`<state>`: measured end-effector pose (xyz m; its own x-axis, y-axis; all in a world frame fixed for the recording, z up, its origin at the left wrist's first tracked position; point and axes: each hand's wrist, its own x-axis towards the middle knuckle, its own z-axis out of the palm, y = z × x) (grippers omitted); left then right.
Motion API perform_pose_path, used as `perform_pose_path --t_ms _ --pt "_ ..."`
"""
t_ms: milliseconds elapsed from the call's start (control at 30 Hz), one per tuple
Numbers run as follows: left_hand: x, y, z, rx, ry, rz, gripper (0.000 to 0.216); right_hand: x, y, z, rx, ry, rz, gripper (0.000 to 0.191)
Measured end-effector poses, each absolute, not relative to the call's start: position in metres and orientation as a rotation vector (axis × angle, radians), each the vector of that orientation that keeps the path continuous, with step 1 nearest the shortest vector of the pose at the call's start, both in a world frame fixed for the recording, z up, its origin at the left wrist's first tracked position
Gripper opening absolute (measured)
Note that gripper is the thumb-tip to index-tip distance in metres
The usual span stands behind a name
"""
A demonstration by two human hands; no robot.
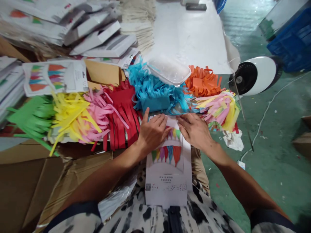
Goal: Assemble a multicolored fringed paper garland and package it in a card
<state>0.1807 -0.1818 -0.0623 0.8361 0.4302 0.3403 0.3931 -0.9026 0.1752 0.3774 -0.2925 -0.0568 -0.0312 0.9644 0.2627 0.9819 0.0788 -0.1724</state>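
A white tassel bunting box [167, 181] lies against my lap, its printed lettering upside down in this view and its front showing coloured tassels. At its far end, my left hand [154, 130] grips the left side, fingers bent over the edge and the little finger sticking out. Opposite it, my right hand [194, 131] grips the far right corner with curled fingers. Exactly what the fingertips pinch there is hidden. Just beyond the hands sits a pile of blue tissue tassels [155, 94], and red tassels [122, 110] lie left of my left hand.
Further left are pink [98, 113], yellow [70, 113] and green tassels [36, 113]. A clear plastic tray [170, 69] rests on the blue pile. Orange tassels [202, 81] and a multicoloured bundle [218, 108] lie right. Stacked boxes [97, 38] stand behind; a fan [257, 76] is at right.
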Motion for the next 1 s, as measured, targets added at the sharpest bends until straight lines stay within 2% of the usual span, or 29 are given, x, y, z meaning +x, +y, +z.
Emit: perform_pose_path --t_ms 200,367,567,667,800,900,1000 --pt "0.173 -0.177 -0.055 2.800 0.735 0.502 0.041 0.368 -0.289 -0.054 -2.087 -2.003 -0.094 0.034" --pt "0.174 -0.187 -0.050 2.789 0.792 0.491 0.052 0.357 -0.281 -0.048 -2.138 -2.085 -0.153 0.036" --pt "0.188 -0.195 -0.047 2.883 0.846 0.486 0.040 0.348 -0.275 -0.045 -2.228 -2.030 -0.231 0.035" --pt "0.170 -0.198 -0.046 2.814 0.924 0.622 0.038 0.350 -0.271 -0.051 -2.202 -1.980 -0.245 0.033" --pt "0.118 -0.234 -0.052 2.418 1.226 0.942 0.042 0.353 -0.266 -0.063 -2.141 -1.896 -0.282 0.030" --pt "0.092 -0.276 -0.064 1.978 1.392 0.813 0.045 0.353 -0.265 -0.070 -2.036 -1.822 -0.363 0.029" --pt "0.090 -0.304 -0.080 1.456 1.272 0.744 0.052 0.349 -0.265 -0.075 -1.897 -1.891 -0.425 0.028"
